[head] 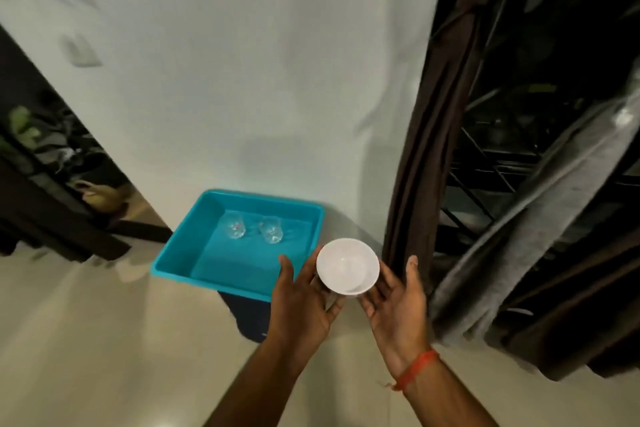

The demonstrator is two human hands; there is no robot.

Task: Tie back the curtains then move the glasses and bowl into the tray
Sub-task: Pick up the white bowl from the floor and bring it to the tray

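Note:
A small white bowl (347,266) is held upright between my left hand (304,302) and my right hand (398,305), both cupping it from below and the sides. It hovers over the near right corner of a turquoise tray (180,246) that sits on the floor by the wall. Two clear glasses, one on the left (236,226) and one on the right (271,230), stand inside the tray near its far side. A dark brown curtain (422,149) hangs gathered and tied to the right of the wall.
A white wall (242,62) rises behind the tray. A grey cloth (540,211) hangs over a dark metal window grille on the right. A dark doorway with plants and a small pot (100,198) lies at the left. Pale floor tiles spread in front.

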